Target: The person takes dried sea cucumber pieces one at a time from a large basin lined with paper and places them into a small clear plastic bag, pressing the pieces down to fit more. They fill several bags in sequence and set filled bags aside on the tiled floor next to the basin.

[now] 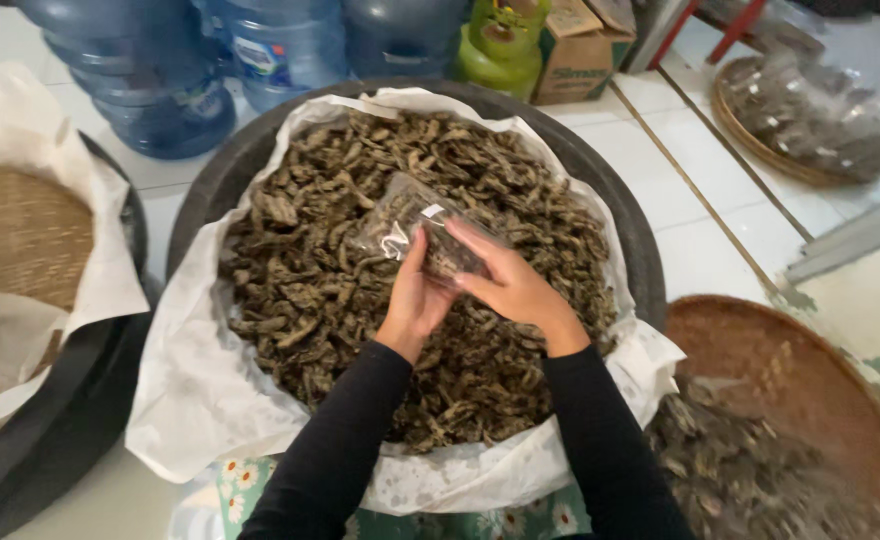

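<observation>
White tiled floor (700,230); above the paper-lined basin (620,215) of dried pieces, left hand (415,295) and right hand (510,280) both pinch a clear packet (415,225).

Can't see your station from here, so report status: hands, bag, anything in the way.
Left hand and right hand both gripping clear plastic bag of dark dried pieces. Held over paper-lined basin heaped with same. Nothing in the way.

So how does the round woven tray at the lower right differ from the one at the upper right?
The lower-right woven tray holds loose dark dried pieces piled on its near side, with bare weave showing. The upper-right woven tray is heaped with filled clear bags that hide most of it; it sits farther from the hands. Both are round, brown and woven, resting on the white tiled floor.
</observation>
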`<state>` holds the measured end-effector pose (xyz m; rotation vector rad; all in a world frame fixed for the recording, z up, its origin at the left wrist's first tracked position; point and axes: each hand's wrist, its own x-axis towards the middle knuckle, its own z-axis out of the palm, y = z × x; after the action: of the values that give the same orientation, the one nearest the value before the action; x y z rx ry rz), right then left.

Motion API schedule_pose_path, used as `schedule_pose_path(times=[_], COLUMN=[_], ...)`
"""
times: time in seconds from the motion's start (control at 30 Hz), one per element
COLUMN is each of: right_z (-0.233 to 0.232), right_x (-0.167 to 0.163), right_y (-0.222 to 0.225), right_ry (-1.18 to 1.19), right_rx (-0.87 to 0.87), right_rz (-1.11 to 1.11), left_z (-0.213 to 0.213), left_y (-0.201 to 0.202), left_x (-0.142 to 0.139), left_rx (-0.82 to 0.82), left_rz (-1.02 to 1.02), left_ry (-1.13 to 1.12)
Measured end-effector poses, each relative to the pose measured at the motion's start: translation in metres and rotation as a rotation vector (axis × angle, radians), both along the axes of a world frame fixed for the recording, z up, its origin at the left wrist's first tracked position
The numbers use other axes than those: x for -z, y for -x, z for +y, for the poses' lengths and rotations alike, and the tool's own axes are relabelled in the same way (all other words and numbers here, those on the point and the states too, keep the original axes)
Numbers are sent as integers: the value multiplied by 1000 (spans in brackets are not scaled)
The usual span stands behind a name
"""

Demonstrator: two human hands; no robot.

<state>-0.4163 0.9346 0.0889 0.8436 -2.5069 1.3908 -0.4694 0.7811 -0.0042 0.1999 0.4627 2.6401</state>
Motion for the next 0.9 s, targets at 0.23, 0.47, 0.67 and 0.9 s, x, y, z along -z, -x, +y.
schedule_pose_path(times=[0.23,0.47,0.67,0.9], right_z=[35,280,473,553], right_x=[-33,-16,38,108], right_y=[-70,-208,-279,-325], right_ry=[-244,-383,-761,-870], right_rx=[414,977,1376,1318], right_rz=[238,153,-385,-626], left_z=[3,47,69,96], left_y=[-35,-39,-29,-37], left_x=[-38,-23,-10,-35], left_rx=[426,140,-99,-475], left_rz=[279,692,653,802], left_ry=[471,917,965,1136])
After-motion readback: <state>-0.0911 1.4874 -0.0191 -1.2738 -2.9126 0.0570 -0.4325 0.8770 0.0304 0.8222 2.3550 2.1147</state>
